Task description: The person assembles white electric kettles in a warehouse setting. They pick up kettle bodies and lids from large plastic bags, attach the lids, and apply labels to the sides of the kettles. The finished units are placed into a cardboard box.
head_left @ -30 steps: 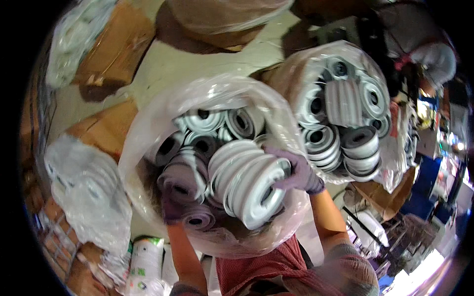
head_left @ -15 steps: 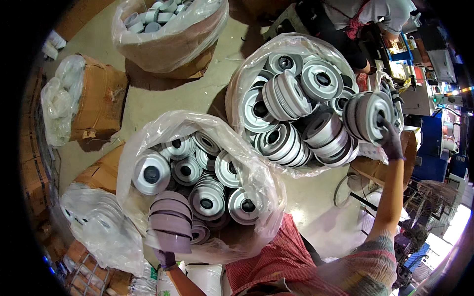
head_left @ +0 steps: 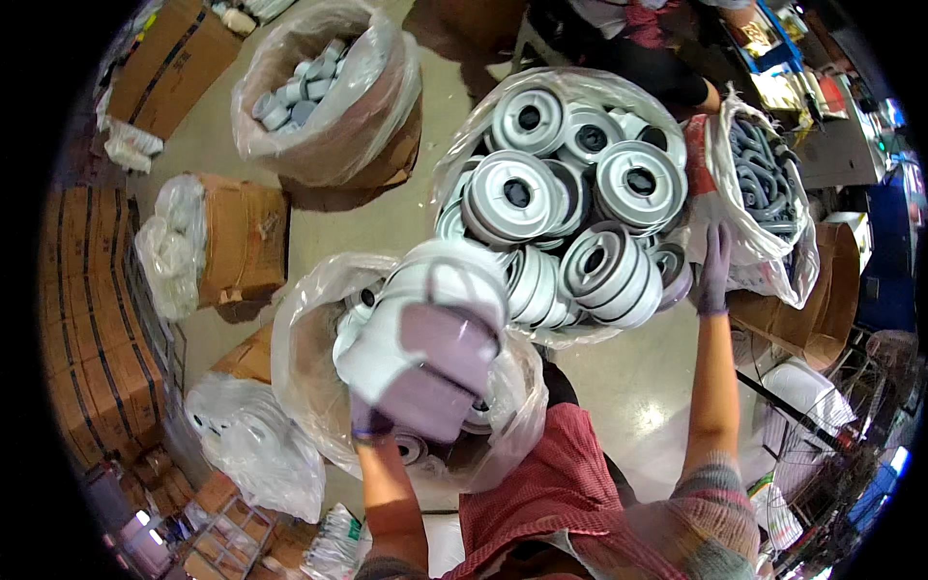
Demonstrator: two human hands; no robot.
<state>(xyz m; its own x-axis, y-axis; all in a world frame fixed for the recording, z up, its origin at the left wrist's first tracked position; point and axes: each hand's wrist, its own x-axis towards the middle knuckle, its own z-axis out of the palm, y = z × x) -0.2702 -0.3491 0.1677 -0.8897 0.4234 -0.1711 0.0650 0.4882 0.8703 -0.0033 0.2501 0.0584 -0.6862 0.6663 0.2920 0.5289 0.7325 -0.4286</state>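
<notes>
My left hand point(head_left: 370, 420), in a purple-grey glove, is closed on the near end of a stack of grey plastic cup-like parts point(head_left: 425, 338). The stack is held tilted above the near plastic-lined bag point(head_left: 314, 324), smeared by motion, and it hides most of the wheel-shaped parts there. My right hand point(head_left: 715, 271), gloved alike, has its fingers stretched out and holds nothing. It is between the far plastic-lined bag point(head_left: 440, 184) and a white sack point(head_left: 710, 227). The far bag is heaped with grey wheel-shaped plastic parts point(head_left: 517, 196), some stacked, most with dark centres.
The white sack holds several dark grey curved parts point(head_left: 761, 174). Upper left, another lined bag point(head_left: 324, 150) contains small grey fittings point(head_left: 300, 92). Cardboard boxes point(head_left: 246, 242) and a wrapped clear bundle point(head_left: 256, 440) stand at left. A co-worker's arm point(head_left: 710, 97) shows at upper right.
My right hand has let go of a stack of wheel-shaped parts at the far bag's right side. My left hand has brought its stack up and rightward over the near bag. The view has shifted.
</notes>
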